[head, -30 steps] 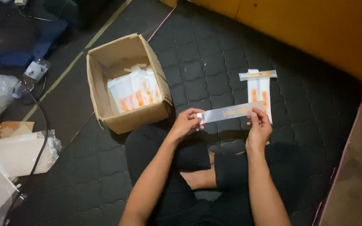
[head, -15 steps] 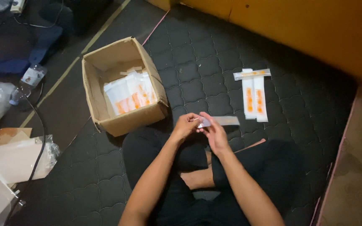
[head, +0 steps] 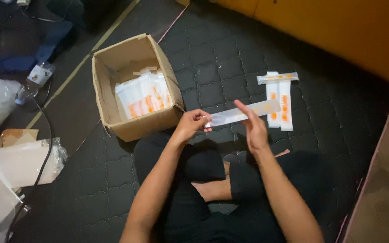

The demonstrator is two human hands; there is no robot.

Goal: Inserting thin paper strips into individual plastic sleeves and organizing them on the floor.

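Glossy clear plastic sleeve, matt brown cardboard box, quilted dark cloth mat.

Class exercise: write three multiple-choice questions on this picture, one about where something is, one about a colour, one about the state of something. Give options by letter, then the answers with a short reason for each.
1. Where do the flat packets lie on the mat?
A. inside the box
B. to the right of the box
C. on the person's lap

2. What colour are the marks on the packets?
A. orange
B. green
C. blue

3. How is the long strip held?
A. the left hand pinches one end while the right hand lies open along it
B. both hands crumple it into a ball
C. it lies untouched on the mat

Answers:
1 B: they lie on the mat, on the far side of the strip from the box.
2 A: orange patches show on the white packets.
3 A: the left fingers close on the strip's end and the right fingers are spread flat.
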